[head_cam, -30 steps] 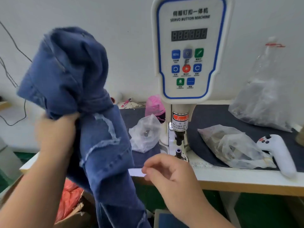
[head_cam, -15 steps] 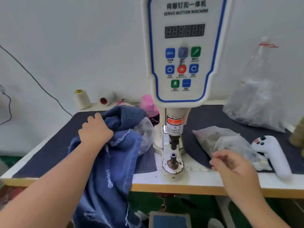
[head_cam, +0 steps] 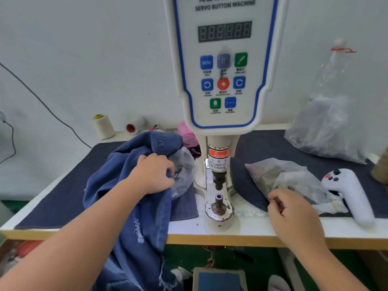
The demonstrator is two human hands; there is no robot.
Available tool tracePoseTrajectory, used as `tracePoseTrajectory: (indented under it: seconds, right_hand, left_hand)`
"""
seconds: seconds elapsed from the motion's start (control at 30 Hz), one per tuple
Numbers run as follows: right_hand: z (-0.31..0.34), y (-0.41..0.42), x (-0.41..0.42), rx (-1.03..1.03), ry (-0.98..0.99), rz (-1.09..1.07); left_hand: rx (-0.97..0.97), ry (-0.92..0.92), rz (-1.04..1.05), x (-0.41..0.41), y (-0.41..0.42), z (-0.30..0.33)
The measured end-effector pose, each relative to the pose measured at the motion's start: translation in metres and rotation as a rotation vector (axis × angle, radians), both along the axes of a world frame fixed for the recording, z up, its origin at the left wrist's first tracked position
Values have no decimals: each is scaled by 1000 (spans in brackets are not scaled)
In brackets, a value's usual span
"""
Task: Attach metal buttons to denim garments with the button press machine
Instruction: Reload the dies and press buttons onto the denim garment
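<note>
Denim garment (head_cam: 134, 185), frayed and soft, lies bunched under gripping left hand (head_cam: 154, 174); right hand (head_cam: 287, 208) pinches crinkly plastic bag (head_cam: 287, 177).

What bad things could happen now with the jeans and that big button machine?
The denim garment hangs over the table edge, gripped only by the left hand, so it might slide off. The right hand reaches into the plastic bag close to the lower die; the warning label mentions fingers, so a pinch is possible.

denim garment (head_cam: 134, 181) lowered onto table (head_cam: 241, 227) | right hand (head_cam: 287, 208) moved to bag (head_cam: 279, 177)
</note>
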State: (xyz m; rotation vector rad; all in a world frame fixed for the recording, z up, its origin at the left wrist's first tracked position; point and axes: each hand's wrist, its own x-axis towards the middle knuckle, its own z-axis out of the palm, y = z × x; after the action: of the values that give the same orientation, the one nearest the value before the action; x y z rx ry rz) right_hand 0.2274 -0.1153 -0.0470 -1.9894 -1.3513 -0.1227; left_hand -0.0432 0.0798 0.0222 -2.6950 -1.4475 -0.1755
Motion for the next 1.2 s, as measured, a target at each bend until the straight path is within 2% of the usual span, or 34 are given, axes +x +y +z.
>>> tracePoseTrajectory:
  seconds: [0.13,0.27,0.43,0.87,0.93,1.07,1.13,1.2]
  right_hand:
    - [-1,0,0,6,-12,3]
    - [-2,1,0,16,-3,-7]
    - [-4,1,1,21,6,-10]
    - [-5,1,1,31,-1,-14]
    - [-4,0,1,40,-2,-10]
    - [-5,1,1,36,-10,-2]
    - [-5,1,2,34,-9,-1]
    - [-5,0,1,32,-9,-1]
  left_hand:
    - [-128,-5,93,9,1,-2]
    - [-162,-155,273,24,2,-9]
    - [-70,79,301,36,2,-16]
    - [-2,129,373,49,-5,-19]
    - [3,28,369,48,-10,-15]
    - [242,-420,208,44,-37,-9]
    - [183,-676,107,43,-59,-10]
    - [21,-830,32,45,-82,-13]
